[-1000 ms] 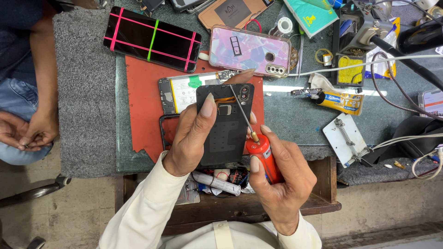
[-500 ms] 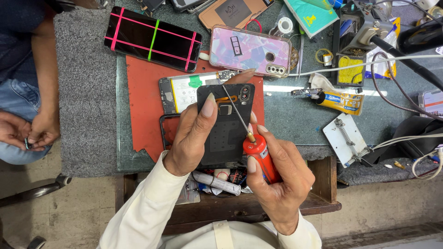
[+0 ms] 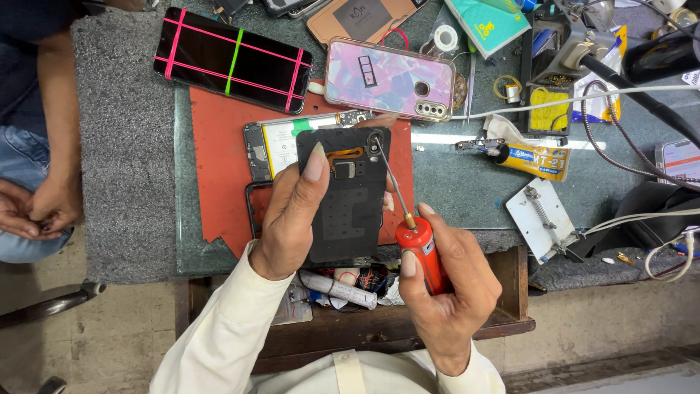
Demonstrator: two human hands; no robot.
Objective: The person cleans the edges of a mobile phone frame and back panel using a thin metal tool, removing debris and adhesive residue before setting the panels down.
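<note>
My left hand (image 3: pixel 292 219) grips a black phone back cover (image 3: pixel 346 204), inner side up, above a red mat (image 3: pixel 219 168). An orange flex strip and a small square part show near the cover's top. My right hand (image 3: pixel 445 292) holds a red-handled screwdriver (image 3: pixel 419 252). Its thin metal tip rests at the round camera hole in the cover's top right corner. Just behind the cover lies an opened phone body (image 3: pixel 281 142) with its battery showing.
A phone with pink and green tape (image 3: pixel 233 58) and a phone in a pink-purple case (image 3: pixel 390 76) lie at the back. A glue tube (image 3: pixel 525 157), cables and a white metal bracket (image 3: pixel 543 219) crowd the right. Another person's hands (image 3: pixel 33 211) rest at the left.
The screwdriver tip has shifted slightly up toward the cover's top right corner. The person at the left has drawn their hands closer together.
</note>
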